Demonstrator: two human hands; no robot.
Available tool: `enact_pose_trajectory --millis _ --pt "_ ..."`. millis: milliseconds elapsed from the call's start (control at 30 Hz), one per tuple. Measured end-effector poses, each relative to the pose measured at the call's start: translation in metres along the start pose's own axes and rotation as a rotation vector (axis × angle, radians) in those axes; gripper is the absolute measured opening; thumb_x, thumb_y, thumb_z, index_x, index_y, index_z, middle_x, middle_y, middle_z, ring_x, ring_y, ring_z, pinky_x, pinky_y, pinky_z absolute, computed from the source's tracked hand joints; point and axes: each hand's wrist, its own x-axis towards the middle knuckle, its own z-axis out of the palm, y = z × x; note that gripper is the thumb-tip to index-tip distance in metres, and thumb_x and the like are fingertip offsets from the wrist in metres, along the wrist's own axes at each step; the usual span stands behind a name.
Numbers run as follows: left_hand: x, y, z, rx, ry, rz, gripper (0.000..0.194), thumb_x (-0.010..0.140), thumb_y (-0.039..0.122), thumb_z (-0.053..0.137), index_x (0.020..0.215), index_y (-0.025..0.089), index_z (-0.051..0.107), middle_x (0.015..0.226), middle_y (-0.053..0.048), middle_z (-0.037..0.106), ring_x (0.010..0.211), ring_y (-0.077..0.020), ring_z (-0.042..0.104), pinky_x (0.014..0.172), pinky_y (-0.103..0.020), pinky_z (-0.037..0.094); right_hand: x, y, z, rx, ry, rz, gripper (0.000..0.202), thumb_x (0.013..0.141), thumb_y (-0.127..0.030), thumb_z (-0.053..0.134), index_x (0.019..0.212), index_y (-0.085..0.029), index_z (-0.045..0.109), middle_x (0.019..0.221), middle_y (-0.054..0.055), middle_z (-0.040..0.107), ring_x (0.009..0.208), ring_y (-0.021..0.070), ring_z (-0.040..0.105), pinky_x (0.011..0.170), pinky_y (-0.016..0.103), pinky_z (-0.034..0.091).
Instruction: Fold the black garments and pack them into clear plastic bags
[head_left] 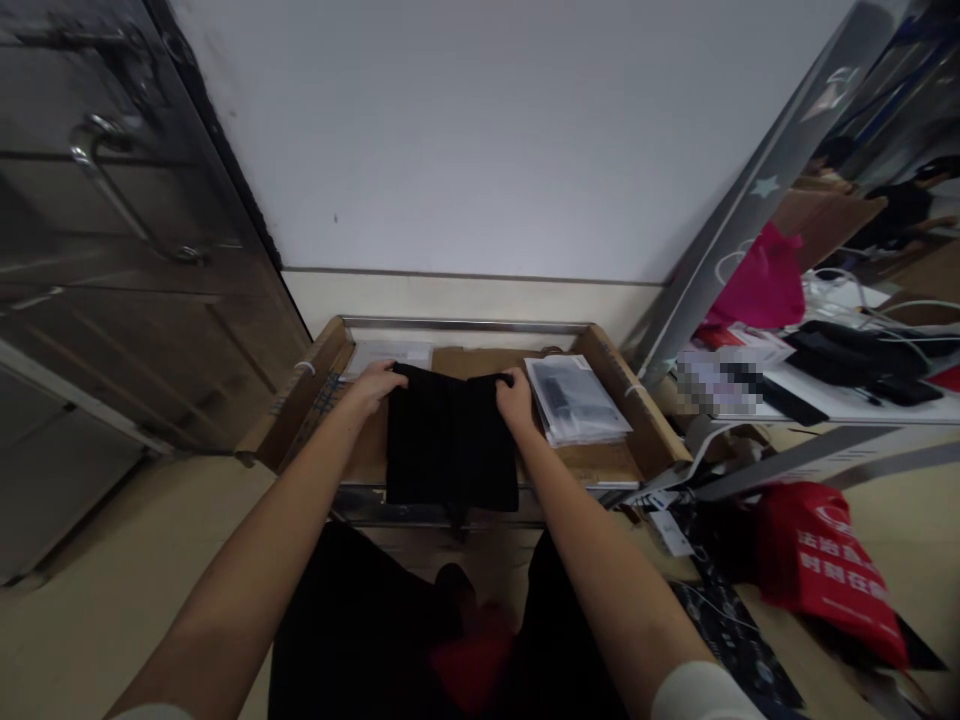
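A black cloth garment [450,440] is spread between my two hands over the front of a cardboard tray; its exact kind is not clear. My left hand [375,386] pinches its upper left corner. At the upper right corner, my right hand [514,400] has thumb and fingers closed on the fabric. The lower edge of the garment hangs over the tray's front. Beside my right hand lies a clear plastic packet [577,400] with something dark inside. Another clear packet [394,352] lies behind my left hand, partly covered.
The cardboard tray [649,425] rests on a metal-framed stand against a white wall [480,140]. A metal door [127,200] stands at left. On the right, a white desk [892,405] holds a pink bag [765,280] and cables. A red bag [825,560] lies below. People sit farther back.
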Motion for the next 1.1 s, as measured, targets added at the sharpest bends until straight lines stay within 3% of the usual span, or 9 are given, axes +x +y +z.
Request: enact_pose_trajectory --millis 167,300,433,567,767,867,933,1033,1100 --pt "-0.001 0.025 -0.021 0.059 0.202 0.24 0.014 0.056 0.016 0.059 0.068 0.019 0.053 0.064 0.004 0.05 0.068 -0.0149 0.053 0.063 -0.024 0.04 0.026 -0.047 -0.006 0.098 0.056 -0.095 0.019 0.08 -0.018 0.048 0.094 -0.018 0.06 0.094 0.007 0.068 0.094 0.0227 0.06 0.094 0.035 0.047" --pt "-0.019 0.031 -0.034 0.211 0.184 0.444 0.01 0.061 0.017 0.056 0.071 0.019 0.053 0.075 0.001 0.057 0.081 -0.0175 0.055 0.076 -0.027 0.044 0.016 -0.068 -0.03 0.154 0.01 -0.267 0.015 0.082 -0.018 0.049 0.092 -0.02 0.061 0.103 0.007 0.069 0.104 0.0225 0.062 0.098 0.036 0.047" --pt "-0.041 0.0 -0.035 0.409 0.123 0.491 0.015 0.06 0.012 0.054 0.072 0.02 0.053 0.091 -0.003 0.062 0.097 -0.0219 0.057 0.091 -0.032 0.046 -0.031 -0.049 -0.052 0.066 -0.097 -0.315 0.018 0.074 -0.01 0.05 0.076 -0.022 0.063 0.11 0.007 0.069 0.115 0.0258 0.06 0.107 0.044 0.042" --pt "-0.05 -0.039 -0.031 0.565 0.143 0.45 0.022 0.059 0.006 0.051 0.074 0.022 0.058 0.097 -0.005 0.063 0.105 -0.0249 0.057 0.098 -0.039 0.045 -0.074 -0.018 -0.058 -0.096 -0.186 -0.3 0.026 0.069 -0.004 0.049 0.073 -0.023 0.066 0.118 0.008 0.064 0.121 0.0263 0.056 0.109 0.045 0.042" --pt "-0.051 -0.061 -0.032 0.636 0.145 0.387 0.033 0.057 0.005 0.051 0.076 0.022 0.072 0.1 -0.01 0.068 0.109 -0.0295 0.06 0.102 -0.044 0.045 -0.083 0.004 -0.054 -0.286 -0.183 -0.268 0.029 0.07 -0.001 0.05 0.073 -0.021 0.071 0.122 0.011 0.059 0.123 0.028 0.053 0.112 0.046 0.04" --pt "-0.055 -0.052 -0.034 0.55 0.17 0.303 0.031 0.06 0.008 0.05 0.071 0.023 0.075 0.101 -0.008 0.073 0.109 -0.0295 0.064 0.105 -0.042 0.046 -0.082 0.004 -0.056 -0.317 -0.173 -0.239 0.03 0.064 0.002 0.048 0.064 -0.02 0.068 0.126 0.011 0.059 0.129 0.0295 0.05 0.115 0.049 0.036" --pt "-0.059 -0.038 -0.031 0.468 0.22 0.301 0.03 0.069 0.012 0.049 0.074 0.024 0.076 0.104 -0.006 0.075 0.109 -0.0275 0.065 0.104 -0.039 0.047 -0.082 -0.003 -0.056 -0.311 -0.157 -0.263 0.028 0.064 0.002 0.048 0.061 -0.02 0.065 0.13 0.012 0.059 0.135 0.0315 0.045 0.119 0.053 0.031" --pt "-0.059 -0.012 -0.014 0.438 0.229 0.455 0.031 0.085 0.021 0.046 0.091 0.024 0.076 0.113 -0.004 0.073 0.112 -0.0241 0.064 0.105 -0.036 0.047 -0.081 -0.024 -0.043 -0.267 -0.144 -0.359 0.031 0.069 0.001 0.045 0.075 -0.019 0.067 0.134 0.014 0.058 0.141 0.0302 0.041 0.122 0.055 0.027" --pt "-0.054 -0.001 0.004 0.503 0.127 0.574 0.032 0.09 0.023 0.045 0.103 0.022 0.074 0.117 -0.007 0.072 0.116 -0.024 0.062 0.107 -0.037 0.045 -0.076 -0.04 -0.025 -0.248 -0.175 -0.413 0.039 0.073 0.002 0.041 0.095 -0.017 0.068 0.137 0.016 0.057 0.142 0.0266 0.041 0.122 0.05 0.029"
